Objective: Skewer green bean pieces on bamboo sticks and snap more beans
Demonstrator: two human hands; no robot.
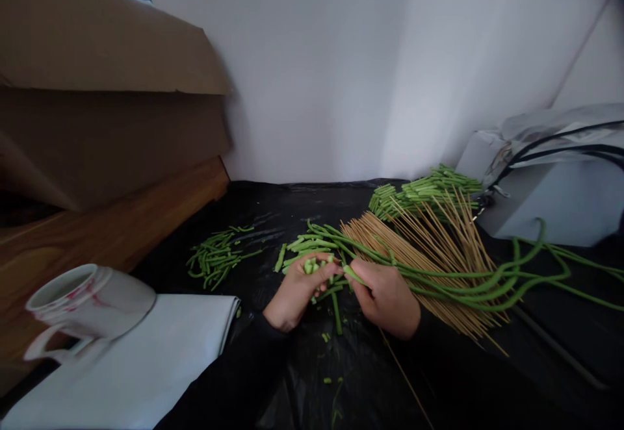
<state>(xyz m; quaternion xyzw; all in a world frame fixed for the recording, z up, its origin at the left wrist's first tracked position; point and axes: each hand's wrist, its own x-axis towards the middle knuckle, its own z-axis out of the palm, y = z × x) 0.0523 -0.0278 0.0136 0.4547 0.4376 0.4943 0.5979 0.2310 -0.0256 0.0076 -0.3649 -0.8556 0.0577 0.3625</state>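
My left hand (298, 292) is closed around a small bunch of short cut green bean pieces (312, 265), their ends sticking up from my fist. My right hand (385, 295) pinches the end of a long green bean (463, 279) that runs off to the right across a fan of bamboo skewers (419, 254). Both hands rest low on black plastic sheeting (302, 209). More cut pieces (307, 245) lie just beyond my fingers.
A pile of bean trimmings (217, 258) lies at left. Skewered bean bundles (424, 191) are stacked at the back right beside a grey bag (550, 177). A white mug (88, 303) sits on white paper (146, 352). Cardboard (97, 92) leans at left.
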